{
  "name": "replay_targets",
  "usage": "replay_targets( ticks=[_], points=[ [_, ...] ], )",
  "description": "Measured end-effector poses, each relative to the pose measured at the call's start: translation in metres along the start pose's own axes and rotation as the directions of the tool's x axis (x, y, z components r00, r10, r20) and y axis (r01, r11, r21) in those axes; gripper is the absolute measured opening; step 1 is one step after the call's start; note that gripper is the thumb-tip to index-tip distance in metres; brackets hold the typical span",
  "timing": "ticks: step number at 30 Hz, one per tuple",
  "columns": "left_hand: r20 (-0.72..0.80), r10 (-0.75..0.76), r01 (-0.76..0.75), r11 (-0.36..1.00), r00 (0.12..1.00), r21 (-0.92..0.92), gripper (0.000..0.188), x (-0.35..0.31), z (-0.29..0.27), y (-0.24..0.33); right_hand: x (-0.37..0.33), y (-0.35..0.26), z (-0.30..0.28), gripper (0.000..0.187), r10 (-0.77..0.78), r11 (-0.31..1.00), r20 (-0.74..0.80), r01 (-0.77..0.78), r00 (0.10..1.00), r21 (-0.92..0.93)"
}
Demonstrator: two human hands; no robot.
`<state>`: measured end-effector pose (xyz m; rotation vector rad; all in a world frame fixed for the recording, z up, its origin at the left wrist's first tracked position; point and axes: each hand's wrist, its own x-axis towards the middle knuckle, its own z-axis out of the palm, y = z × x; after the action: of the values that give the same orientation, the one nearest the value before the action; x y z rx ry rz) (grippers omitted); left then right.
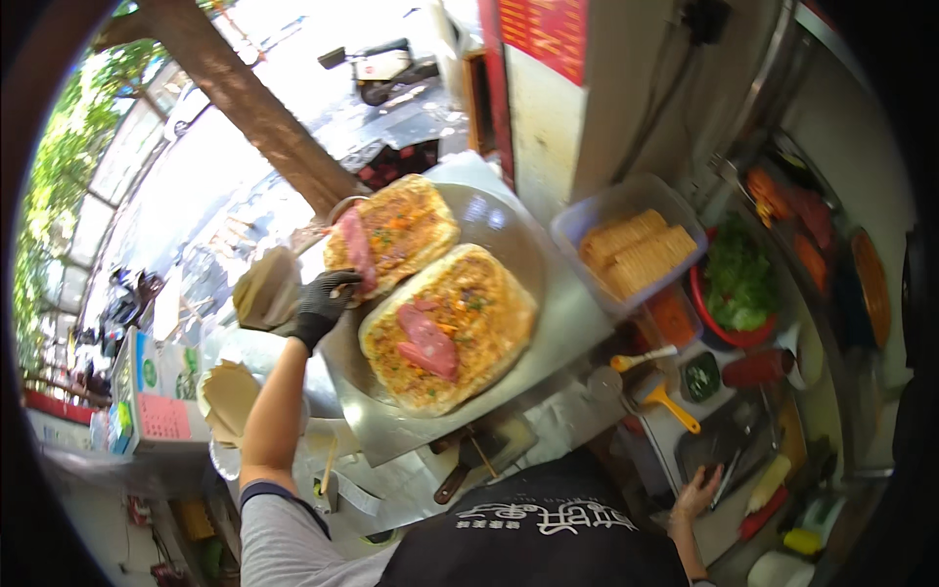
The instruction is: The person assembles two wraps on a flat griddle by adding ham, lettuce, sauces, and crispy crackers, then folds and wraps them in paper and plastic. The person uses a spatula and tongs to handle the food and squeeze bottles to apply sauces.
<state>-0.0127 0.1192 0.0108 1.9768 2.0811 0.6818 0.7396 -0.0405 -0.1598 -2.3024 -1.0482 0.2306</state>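
My left hand (325, 305), in a black glove, reaches to the near left edge of the farther flatbread (416, 220). Its fingers are curled together at the lower end of a pink ham slice (358, 252); what they pinch, if anything, is hidden. A larger flatbread (489, 303) lies nearer, topped with egg, bits of vegetable and folded ham (430, 342). Both rest on a round metal griddle (504, 220). At the lower right, my bare right hand (696, 492) has its fingers apart, beside a dark tray (719, 445) and a thin metal utensil (727, 477).
Right of the griddle stands a plastic tub (577, 245) of golden-brown rectangular pieces. Beyond it is a red bowl with lettuce (738, 274). A yellow-handled brush (675, 409) lies near a small container of chopped greens (700, 377). Paper bags (230, 401) stand at left.
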Motion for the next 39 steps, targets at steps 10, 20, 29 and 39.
replay_targets(
  ticks=[10, 20, 29, 39],
  points=[
    [-0.022, 0.01, -0.006, 0.984, 1.0, 0.177, 0.035, 0.001, -0.006, -0.023, 0.036, 0.032, 0.003, 0.059, 0.115, 0.975, -0.073, -0.126, 0.991, -0.182],
    [-0.015, -0.075, 0.076, 0.988, 0.997, 0.135, 0.02, -0.003, 0.009, 0.029, 0.095, -0.109, 0.006, 0.046, -0.409, 0.91, -0.205, 0.413, 0.889, -0.028],
    [-0.272, -0.088, 0.153, 0.962, 0.958, 0.227, 0.042, -0.003, -0.018, 0.076, 0.273, -0.258, 0.138, 0.075, -0.066, 0.975, 0.41, 0.147, 0.91, -0.169],
    [-0.226, 0.174, -0.096, 0.943, 0.959, 0.32, 0.035, -0.034, -0.002, 0.289, 0.291, -0.228, 0.176, 0.049, -0.205, 0.978, 0.213, 0.211, 0.955, -0.006]
  ],
)
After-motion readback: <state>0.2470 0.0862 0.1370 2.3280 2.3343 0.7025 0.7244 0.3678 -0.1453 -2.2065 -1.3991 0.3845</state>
